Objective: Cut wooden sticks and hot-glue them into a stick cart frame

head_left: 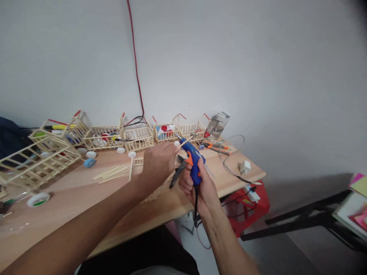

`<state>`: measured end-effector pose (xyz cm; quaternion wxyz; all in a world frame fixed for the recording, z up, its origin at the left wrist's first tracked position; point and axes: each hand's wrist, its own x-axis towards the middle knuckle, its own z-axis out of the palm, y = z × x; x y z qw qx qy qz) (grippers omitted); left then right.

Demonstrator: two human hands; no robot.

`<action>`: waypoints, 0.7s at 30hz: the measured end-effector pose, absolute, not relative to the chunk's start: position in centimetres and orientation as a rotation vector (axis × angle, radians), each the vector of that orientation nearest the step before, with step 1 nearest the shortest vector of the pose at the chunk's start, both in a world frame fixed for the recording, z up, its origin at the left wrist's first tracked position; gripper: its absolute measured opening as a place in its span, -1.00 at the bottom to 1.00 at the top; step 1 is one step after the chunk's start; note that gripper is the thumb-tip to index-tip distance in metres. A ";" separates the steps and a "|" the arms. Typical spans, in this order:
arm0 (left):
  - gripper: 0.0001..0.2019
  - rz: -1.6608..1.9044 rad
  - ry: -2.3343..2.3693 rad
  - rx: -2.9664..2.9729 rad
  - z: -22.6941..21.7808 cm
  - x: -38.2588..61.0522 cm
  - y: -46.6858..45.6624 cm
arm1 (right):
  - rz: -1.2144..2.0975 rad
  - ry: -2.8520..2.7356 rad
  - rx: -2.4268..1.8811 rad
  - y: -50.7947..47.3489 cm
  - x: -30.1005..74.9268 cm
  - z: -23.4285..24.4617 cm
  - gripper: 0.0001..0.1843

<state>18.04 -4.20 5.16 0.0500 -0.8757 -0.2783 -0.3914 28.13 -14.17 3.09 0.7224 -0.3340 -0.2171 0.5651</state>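
One glue gun (194,152) noted: blue, speckled, fitted with an orange trigger (189,158) and a black cord (196,202). Its handle is enclosed by the right grip (204,187); the barrel is held above the tabletop (71,194). One thin pale stick (185,141) is pinched in the left grip (159,162), near the nozzle. Beyond are seen at least five stick-built baskets (139,138), one pair of orange-handled pliers (218,146).

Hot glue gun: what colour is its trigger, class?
The trigger is orange, seen best in the head view.
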 end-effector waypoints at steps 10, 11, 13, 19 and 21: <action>-0.74 -1.083 -0.631 -2.662 4.9 18.0 -4.3 | 1.301 -0.510 -0.827 -13.3 28.1 2.2 -0.34; -0.75 -1.060 -0.632 -2.661 4.7 18.0 -4.3 | 1.295 -0.514 -0.830 -13.3 28.0 2.3 -0.34; -0.76 -1.032 -0.630 -2.663 4.4 17.9 -4.2 | 1.262 -0.530 -0.844 -13.4 27.9 2.4 -0.35; -0.76 -0.985 -0.585 -2.677 4.0 17.9 -4.2 | 1.088 -0.590 -0.955 -13.7 27.5 2.5 -0.33; -0.77 -1.007 -0.556 -2.655 3.9 18.0 -4.2 | 1.046 -0.591 -0.997 -13.7 27.4 2.6 -0.32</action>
